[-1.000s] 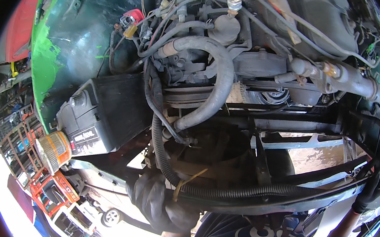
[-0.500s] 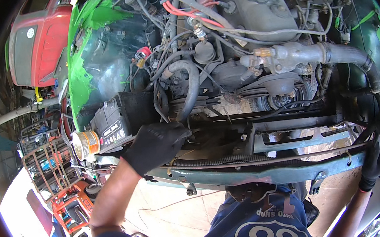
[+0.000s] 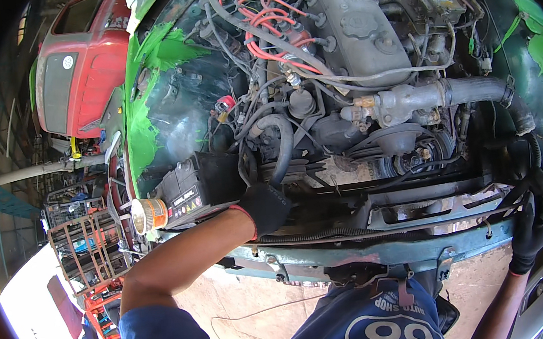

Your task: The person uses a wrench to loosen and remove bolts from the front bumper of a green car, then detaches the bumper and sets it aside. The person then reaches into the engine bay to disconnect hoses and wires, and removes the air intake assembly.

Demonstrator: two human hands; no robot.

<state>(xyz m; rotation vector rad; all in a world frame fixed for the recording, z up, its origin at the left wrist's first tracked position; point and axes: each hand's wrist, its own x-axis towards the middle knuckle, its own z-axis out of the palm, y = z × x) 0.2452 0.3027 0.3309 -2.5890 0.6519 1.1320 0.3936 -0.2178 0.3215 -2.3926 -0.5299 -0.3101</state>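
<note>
My left hand [image 3: 268,209], in a black glove, reaches down into the gap behind the front crossmember [image 3: 353,253], beside the black battery [image 3: 197,190]. Its fingers are hidden below the lower end of a grey curved coolant hose [image 3: 284,145], so what they touch cannot be made out. At the far right my right hand [image 3: 530,225], also gloved in black, rests against the crossmember's end. Its fingers stretch upward, spread apart, beside dark hoses, with no held thing visible. Ahead of both hands is the engine [image 3: 360,34], with a grey metal coolant outlet [image 3: 403,104] at its front.
An orange-and-white tub [image 3: 149,215] stands beside the battery. Red ignition leads [image 3: 262,21] cross the engine's left side. Green paint peels off the fender [image 3: 146,110]. To the left are a red vehicle cab [image 3: 85,63] and a rusty metal rack [image 3: 88,248].
My left hand has moved right and lower, and its fingers have gone out of sight under the hose. The right hand stays at the crossmember's end. The view has shifted slightly.
</note>
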